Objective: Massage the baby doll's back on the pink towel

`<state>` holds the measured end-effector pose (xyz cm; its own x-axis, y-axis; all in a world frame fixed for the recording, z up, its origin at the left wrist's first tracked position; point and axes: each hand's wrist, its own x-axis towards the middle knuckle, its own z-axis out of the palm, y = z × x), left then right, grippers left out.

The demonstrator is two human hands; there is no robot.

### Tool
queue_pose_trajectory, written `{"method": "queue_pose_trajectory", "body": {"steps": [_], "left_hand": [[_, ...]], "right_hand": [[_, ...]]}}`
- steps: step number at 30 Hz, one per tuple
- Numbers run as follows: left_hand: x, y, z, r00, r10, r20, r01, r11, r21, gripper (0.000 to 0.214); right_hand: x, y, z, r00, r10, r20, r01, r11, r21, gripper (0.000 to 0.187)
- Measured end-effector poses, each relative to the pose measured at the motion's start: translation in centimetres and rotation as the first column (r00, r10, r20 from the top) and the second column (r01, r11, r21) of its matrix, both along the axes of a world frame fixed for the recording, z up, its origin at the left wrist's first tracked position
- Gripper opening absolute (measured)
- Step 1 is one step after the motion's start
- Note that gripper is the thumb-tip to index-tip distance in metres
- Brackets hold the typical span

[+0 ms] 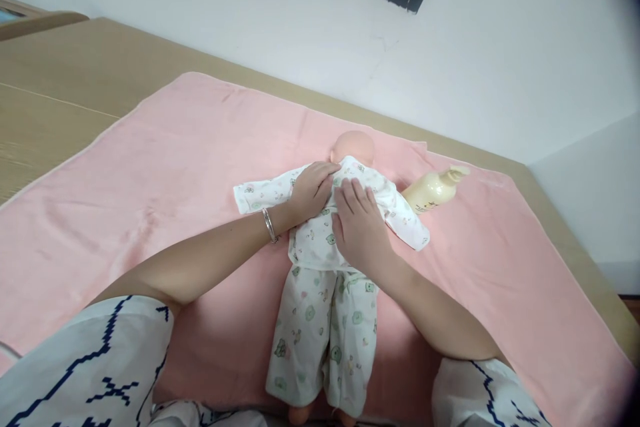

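Doll (320, 307) lies flat mid pink towel (175, 167) on the table (60, 100). Left hand (313, 190) fingers curl at the shirt (310, 243) collar, pinch unclear from here. Right hand (360, 227) fingers flat on chest, holding nothing. Risk: a sideways tug bunches the shirt, or shoves a sleeve into the bottle (433, 190) just beside it and rolls it.

your left hand (313, 190) and right hand (360, 227) hide the chest of the soft baby doll in white printed pyjamas (325, 293) | feet clipped by bottom edge | cream plastic bottle (433, 191) print unreadable
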<state>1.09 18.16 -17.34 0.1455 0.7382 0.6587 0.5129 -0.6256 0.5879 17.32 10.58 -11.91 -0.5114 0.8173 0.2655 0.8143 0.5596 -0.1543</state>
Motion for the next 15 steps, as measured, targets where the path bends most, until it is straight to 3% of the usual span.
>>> {"method": "queue_pose_trajectory", "body": {"steps": [4, 8, 11, 15], "left_hand": [[0.0, 0.2, -0.4, 1.000, 0.023, -0.004, -0.023, 1.000, -0.010, 0.040], [0.1, 0.3, -0.1, 0.999, 0.034, -0.030, -0.036, 0.998, -0.058, 0.040], [0.7, -0.1, 0.7, 0.995, 0.094, -0.026, -0.097, 0.985, -0.142, 0.038], [2.1, -2.4, 2.0, 0.989, 0.127, -0.079, -0.138, 0.978, -0.157, 0.036]], "right_hand": [[1.4, 3.1, 0.3, 0.989, 0.145, -0.013, -0.145, 0.987, -0.074, 0.049], [3.1, 6.1, 0.2, 0.989, -0.083, -0.121, 0.071, 0.993, -0.099, 0.059], [3.0, 5.4, -0.1, 0.963, -0.253, -0.093, 0.249, 0.967, -0.050, 0.068], [1.8, 2.3, -0.4, 0.964, -0.265, -0.037, 0.267, 0.962, 0.058, 0.063]]}}
